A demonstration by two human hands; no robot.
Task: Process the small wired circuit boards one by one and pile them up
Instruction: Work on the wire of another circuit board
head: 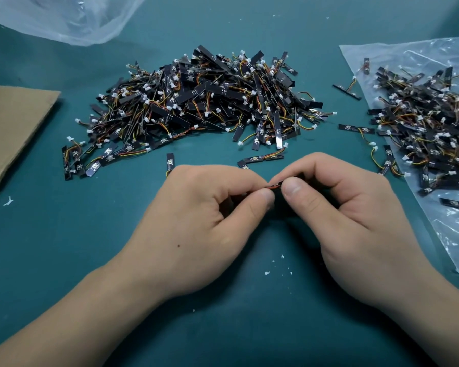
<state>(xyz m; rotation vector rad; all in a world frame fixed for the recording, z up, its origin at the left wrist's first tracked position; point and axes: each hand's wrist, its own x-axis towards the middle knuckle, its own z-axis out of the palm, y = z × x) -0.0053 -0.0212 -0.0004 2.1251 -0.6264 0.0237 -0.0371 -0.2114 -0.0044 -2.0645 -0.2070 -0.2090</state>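
My left hand and my right hand meet at the table's middle, both pinching one small wired circuit board. Only its red and orange wires and a dark sliver show between my thumbs; the rest is hidden by my fingers. Behind my hands lies a large pile of black boards with coloured wires and white connectors. A second heap of boards rests on a clear plastic bag at the right.
Loose boards lie scattered just beyond my fingers and between the two heaps. A brown cardboard sheet lies at the left edge. Another clear plastic bag sits at the far left. White specks dot the teal mat.
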